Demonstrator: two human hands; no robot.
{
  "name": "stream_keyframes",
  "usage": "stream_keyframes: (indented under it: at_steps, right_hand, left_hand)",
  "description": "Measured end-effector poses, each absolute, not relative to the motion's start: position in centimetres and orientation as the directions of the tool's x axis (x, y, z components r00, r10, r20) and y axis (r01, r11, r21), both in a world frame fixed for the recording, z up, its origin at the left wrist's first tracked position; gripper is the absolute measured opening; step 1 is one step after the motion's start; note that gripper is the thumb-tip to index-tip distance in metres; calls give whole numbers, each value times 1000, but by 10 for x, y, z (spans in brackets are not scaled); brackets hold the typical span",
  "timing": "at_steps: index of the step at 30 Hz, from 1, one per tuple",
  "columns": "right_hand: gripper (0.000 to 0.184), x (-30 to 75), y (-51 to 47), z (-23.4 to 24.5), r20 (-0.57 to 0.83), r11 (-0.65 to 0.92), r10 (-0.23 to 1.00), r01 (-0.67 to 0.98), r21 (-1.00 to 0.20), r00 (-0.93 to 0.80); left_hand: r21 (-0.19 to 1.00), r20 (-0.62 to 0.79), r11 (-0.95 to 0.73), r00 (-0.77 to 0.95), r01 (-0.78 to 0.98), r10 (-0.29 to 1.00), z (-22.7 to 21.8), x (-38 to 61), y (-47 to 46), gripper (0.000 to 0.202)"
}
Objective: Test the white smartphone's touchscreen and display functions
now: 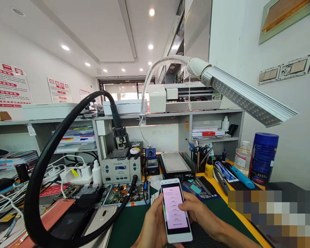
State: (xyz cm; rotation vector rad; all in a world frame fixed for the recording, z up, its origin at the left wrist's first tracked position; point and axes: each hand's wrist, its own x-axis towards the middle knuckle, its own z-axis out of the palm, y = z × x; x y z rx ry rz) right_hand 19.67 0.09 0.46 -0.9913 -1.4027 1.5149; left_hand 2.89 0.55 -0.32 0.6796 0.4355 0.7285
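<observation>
A white smartphone [176, 210] stands tilted up at the bottom middle, its lit screen showing a pinkish page with lines of text too small to read. Along its left edge, my left hand [152, 224] is closed around it, with the thumb by the frame. My right hand [200, 212] grips the opposite side, and its thumb lies over the right part of the screen. The other fingers of both hands are mostly hidden behind the phone. Beneath lies a green work mat [130, 224].
A thick black hose [32, 179] arches across the left from a hot air station [121, 168]. Circuit boards fill a tray [126, 193]; other phones [100, 225] lie nearby. A lamp [248, 93] hangs overhead. At right stand a pen holder [198, 162], bottles [243, 156] and a blue canister [264, 158].
</observation>
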Motion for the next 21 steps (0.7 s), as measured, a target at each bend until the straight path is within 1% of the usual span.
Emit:
stream_keyframes:
  at_steps: [4, 8, 14, 17, 21]
  right_hand:
    - [38, 196, 0, 6, -34, -58, 939, -62, -996, -343]
    - [32, 196, 1, 5, -4, -34, 932, -77, -996, -361]
    - [29, 198, 2, 2, 12, -19, 925, -78, -997, -380]
    - [31, 199, 2, 0, 12, -19, 925, -77, -997, -379]
    - [29, 200, 2, 1, 3, -24, 922, -65, -998, -387]
  left_hand:
    - [693, -111, 551, 686, -465, 719, -1, 30, 4, 71]
    - [717, -82, 504, 659, -482, 748, -2, 30, 1, 69]
    - [745, -122, 507, 659, -433, 742, -2, 29, 3, 69]
    - [749, -122, 503, 657, -430, 744, 1, 28, 2, 70]
    - [753, -127, 495, 642, -434, 756, 5, 28, 0, 68]
